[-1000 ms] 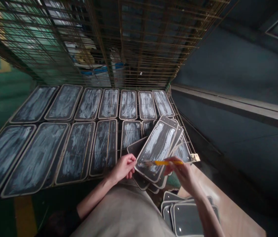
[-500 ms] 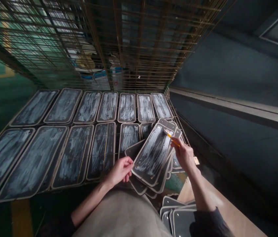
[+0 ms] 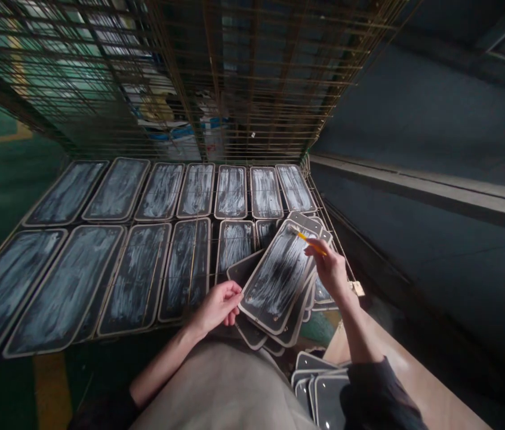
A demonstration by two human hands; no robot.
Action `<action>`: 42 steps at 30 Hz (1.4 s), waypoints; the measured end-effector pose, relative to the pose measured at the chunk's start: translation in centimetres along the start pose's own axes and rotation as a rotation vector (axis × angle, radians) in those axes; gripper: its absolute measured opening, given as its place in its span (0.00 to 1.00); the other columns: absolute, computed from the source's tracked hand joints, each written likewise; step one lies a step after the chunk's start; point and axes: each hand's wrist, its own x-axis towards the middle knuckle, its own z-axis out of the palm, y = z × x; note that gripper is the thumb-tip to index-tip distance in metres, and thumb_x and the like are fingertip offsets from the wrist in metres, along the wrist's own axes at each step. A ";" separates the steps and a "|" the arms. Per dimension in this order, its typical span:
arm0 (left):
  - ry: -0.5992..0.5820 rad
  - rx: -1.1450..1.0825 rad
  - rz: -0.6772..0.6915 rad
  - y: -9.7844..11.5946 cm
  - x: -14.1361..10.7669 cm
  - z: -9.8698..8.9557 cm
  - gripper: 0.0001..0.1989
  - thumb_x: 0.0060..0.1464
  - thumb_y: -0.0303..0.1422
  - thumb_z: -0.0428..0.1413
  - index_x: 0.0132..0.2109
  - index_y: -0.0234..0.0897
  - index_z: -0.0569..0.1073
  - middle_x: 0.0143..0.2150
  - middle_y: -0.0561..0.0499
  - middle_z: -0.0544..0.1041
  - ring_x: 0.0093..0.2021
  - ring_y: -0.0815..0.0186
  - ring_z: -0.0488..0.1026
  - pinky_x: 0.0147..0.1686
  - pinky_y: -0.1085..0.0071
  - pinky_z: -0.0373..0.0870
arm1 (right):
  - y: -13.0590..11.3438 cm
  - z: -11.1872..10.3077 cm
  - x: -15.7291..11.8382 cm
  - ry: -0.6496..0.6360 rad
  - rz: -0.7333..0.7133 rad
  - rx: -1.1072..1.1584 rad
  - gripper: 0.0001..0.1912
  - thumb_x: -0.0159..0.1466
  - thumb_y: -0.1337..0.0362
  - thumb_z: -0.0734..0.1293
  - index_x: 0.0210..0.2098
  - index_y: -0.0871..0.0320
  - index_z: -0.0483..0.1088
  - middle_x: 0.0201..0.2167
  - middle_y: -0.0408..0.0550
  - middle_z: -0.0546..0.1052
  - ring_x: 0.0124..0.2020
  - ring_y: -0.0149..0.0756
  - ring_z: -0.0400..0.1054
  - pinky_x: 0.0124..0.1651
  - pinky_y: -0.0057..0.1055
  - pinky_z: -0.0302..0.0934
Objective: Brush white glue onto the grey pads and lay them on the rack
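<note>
My right hand point(image 3: 330, 267) is closed on a thin yellow brush point(image 3: 310, 243), its tip on the upper part of a dark panel point(image 3: 274, 278) with a pale rim. White streaks cover much of this panel, which lies tilted on top of a fanned stack of similar panels. My left hand point(image 3: 222, 306) pinches the panel's lower left corner between thumb and fingers.
Two rows of white-streaked panels point(image 3: 134, 278) lie on a wire rack point(image 3: 324, 221). Raised wire grids point(image 3: 252, 77) stand behind. More dark panels point(image 3: 330, 400) are stacked at the lower right, beside a wooden board point(image 3: 405, 364). A wall is on the right.
The brush tip and my right hand have moved a little left and up across the panel's upper end. My left hand still holds the same corner.
</note>
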 end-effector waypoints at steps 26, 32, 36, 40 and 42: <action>-0.011 0.002 -0.007 0.4 0.1 -0.3 0.16 0.53 0.44 0.55 0.38 0.34 0.65 0.21 0.56 0.70 0.14 0.74 0.66 0.11 0.82 0.57 | -5.1 -2.0 -11.1 -0.400 0.353 0.647 0.14 0.69 0.56 0.57 0.44 0.58 0.67 0.26 0.45 0.76 0.28 0.36 0.73 0.36 0.32 0.69; -0.021 0.030 -0.024 0.0 0.5 -0.4 0.17 0.53 0.45 0.55 0.38 0.34 0.65 0.21 0.56 0.70 0.13 0.74 0.66 0.10 0.82 0.57 | -1.7 -2.5 -8.0 0.057 0.303 0.411 0.13 0.68 0.56 0.60 0.45 0.56 0.68 0.28 0.46 0.77 0.30 0.38 0.74 0.38 0.33 0.69; -0.012 0.029 -0.034 -0.1 0.5 -0.4 0.17 0.53 0.45 0.55 0.39 0.34 0.65 0.21 0.56 0.70 0.14 0.74 0.66 0.11 0.82 0.58 | 0.2 -2.8 -4.8 0.250 0.202 0.158 0.12 0.68 0.58 0.59 0.47 0.55 0.68 0.31 0.45 0.77 0.32 0.37 0.74 0.39 0.33 0.66; -0.001 0.028 -0.035 -0.1 0.4 -0.2 0.16 0.55 0.44 0.55 0.39 0.34 0.65 0.22 0.56 0.70 0.14 0.74 0.66 0.11 0.82 0.58 | 0.7 -1.5 -3.0 0.253 0.118 -0.029 0.12 0.69 0.60 0.57 0.48 0.55 0.67 0.31 0.45 0.77 0.31 0.36 0.74 0.36 0.29 0.64; -0.012 0.006 -0.027 -0.1 0.4 -0.2 0.16 0.55 0.43 0.55 0.38 0.34 0.65 0.22 0.56 0.70 0.16 0.74 0.67 0.13 0.81 0.60 | 0.1 -1.0 -3.4 0.179 0.090 -0.108 0.12 0.69 0.59 0.57 0.47 0.55 0.67 0.30 0.46 0.77 0.29 0.36 0.73 0.34 0.29 0.63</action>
